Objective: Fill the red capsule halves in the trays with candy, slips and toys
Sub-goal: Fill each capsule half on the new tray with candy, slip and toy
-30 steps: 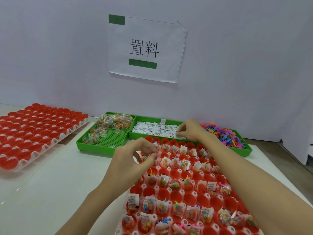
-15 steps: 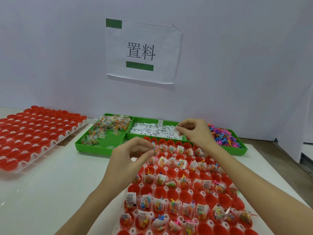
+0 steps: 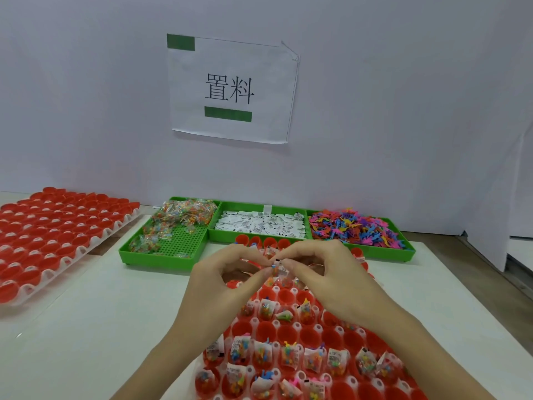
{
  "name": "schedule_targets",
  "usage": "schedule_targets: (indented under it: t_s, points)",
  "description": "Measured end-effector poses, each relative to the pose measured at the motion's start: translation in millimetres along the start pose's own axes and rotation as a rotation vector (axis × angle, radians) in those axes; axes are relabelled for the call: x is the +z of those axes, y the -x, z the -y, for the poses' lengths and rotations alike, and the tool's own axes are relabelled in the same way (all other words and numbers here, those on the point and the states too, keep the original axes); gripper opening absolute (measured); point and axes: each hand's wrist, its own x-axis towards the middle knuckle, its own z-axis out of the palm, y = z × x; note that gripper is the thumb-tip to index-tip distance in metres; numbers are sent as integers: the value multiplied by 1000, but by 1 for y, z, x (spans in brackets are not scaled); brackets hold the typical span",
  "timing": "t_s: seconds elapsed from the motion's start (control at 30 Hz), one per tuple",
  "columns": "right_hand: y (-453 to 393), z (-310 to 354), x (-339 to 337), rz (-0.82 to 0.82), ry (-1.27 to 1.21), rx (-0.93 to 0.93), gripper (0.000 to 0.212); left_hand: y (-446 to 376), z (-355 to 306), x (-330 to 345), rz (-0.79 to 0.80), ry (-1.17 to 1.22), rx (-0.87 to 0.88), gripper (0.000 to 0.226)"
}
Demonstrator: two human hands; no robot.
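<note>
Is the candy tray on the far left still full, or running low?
Running low. The candy packets are heaped only at the far end of the green tray; most of its near grid floor is bare.

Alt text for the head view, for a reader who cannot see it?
Both hands, left and right, pinch a slip over a part-filled capsule tray. Behind it, green bins hold candy, slips and toys.

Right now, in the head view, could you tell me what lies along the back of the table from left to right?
Tray of empty red capsule halves → candy packets → white paper slips → colourful toys.
</note>
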Motion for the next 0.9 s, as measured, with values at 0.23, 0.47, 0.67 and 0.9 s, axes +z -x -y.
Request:
schedule_targets:
  t_s: [0.23, 0.47, 0.67, 0.9]
  points:
    - [5, -1, -7, -40, -196, 14, 14, 3, -3, 3, 33, 99, -32, 19]
    - [16, -3, -8, -50, -318, -9, 6, 5, -12, 2, 130, 115, -34, 20]
    - [19, 5, -11, -25, -276, -1, 20, 6, -19, 3, 89, 97, -20, 21]
    - [5, -2, -27, 67, -257, 104, 21, 4, -20, 1, 89, -16, 24, 12]
